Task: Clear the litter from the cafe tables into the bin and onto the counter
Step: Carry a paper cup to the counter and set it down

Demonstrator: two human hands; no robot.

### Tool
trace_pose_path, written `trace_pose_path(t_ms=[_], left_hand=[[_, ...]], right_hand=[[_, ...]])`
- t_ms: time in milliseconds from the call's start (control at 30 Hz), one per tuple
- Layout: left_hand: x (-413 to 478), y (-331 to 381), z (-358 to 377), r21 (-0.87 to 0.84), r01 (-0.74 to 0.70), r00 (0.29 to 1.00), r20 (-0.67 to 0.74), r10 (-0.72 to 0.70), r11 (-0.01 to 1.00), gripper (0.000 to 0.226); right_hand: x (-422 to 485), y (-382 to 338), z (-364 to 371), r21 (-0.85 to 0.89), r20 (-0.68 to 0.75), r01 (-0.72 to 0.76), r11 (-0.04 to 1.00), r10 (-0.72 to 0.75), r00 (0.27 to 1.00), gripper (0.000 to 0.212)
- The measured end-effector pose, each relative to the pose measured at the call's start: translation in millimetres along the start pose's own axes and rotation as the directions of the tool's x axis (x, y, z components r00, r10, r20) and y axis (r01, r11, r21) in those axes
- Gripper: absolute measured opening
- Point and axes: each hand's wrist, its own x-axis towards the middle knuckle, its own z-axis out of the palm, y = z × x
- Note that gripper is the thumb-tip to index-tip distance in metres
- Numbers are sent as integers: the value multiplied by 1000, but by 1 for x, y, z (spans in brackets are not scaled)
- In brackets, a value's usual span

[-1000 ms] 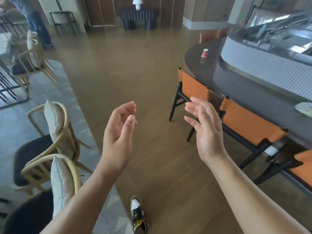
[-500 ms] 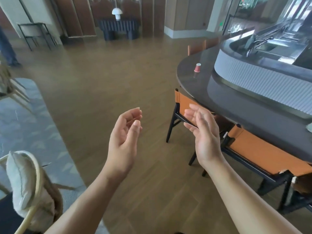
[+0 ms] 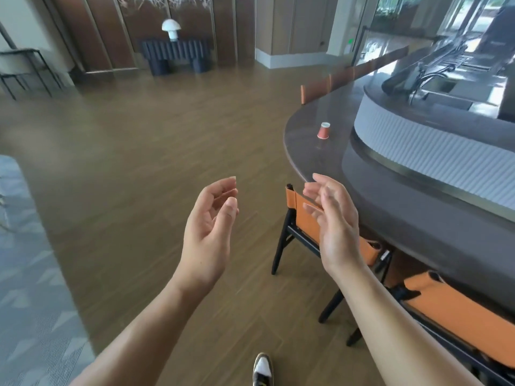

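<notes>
Both bare hands were raised side by side over the brown wood-plank floor (image 3: 133, 168), palms turned toward each other and well apart. The left hand (image 3: 207, 229) held nothing; its fingers (image 3: 223, 188) were released and loosely curved, the thumb lifted beside them. The right hand (image 3: 334, 227) was likewise empty, its fingers (image 3: 326, 185) relaxed and only slightly bent, seen in front of the orange back of a black-framed chair (image 3: 305, 218) tucked under the table's edge. The dark, glossy, curved bar table (image 3: 390, 199) swept along the right side, and on it, near its rounded end and well beyond the hands, stood 1 small orange-red paper cup with a white top (image 3: 323, 130), alone and touching nothing else. Behind the cup rose a white ribbed inner wall (image 3: 434, 147). A 2nd orange chair (image 3: 459, 313) sat nearer, also against the table. A grey patterned carpet (image 3: 30, 274) covered the floor at the left. At the far wall a white mushroom-shaped lamp (image 3: 171, 28) stood on a dark ribbed console (image 3: 178, 52). The toe of a black-and-white shoe (image 3: 262, 369) showed at the bottom edge.
</notes>
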Motion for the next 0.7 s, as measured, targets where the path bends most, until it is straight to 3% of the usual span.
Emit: trace_pose_path(t_ms=[367,700], left_hand=[[226,-79,45,-35,13,1000,17,-13,999,35],[423,-177,54,-94,35,994,110,-24,995,27]], right_hand=[[222,63,34,-77,-13,-1,997,0,1000,42],[397,142,86,-95,-145,-16,995,2,989,40]])
